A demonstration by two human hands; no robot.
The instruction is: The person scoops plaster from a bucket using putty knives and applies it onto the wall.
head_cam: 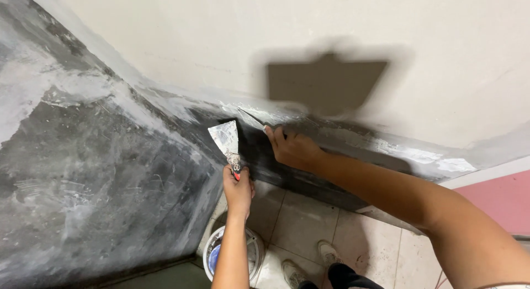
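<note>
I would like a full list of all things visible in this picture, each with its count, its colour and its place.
putty knife: one, metal blade smeared white, dark and red handle; held up at the wall corner, centre.
second flat blade: one, thin, whitish; pressed to the wall at the right fingertips.
bucket: one, white with blue inside; on the floor below the left forearm.
dark wall: one, grey-black with white streaks; left.
pale wall: one, cream, with a blurred tool shadow; top.
floor tiles: several, beige; bottom centre.
pink surface: one; right edge.
shoes: two, pale, dirty; bottom centre.
left hand: one; grips the putty knife handle.
right hand: one; on the second flat blade.
</note>
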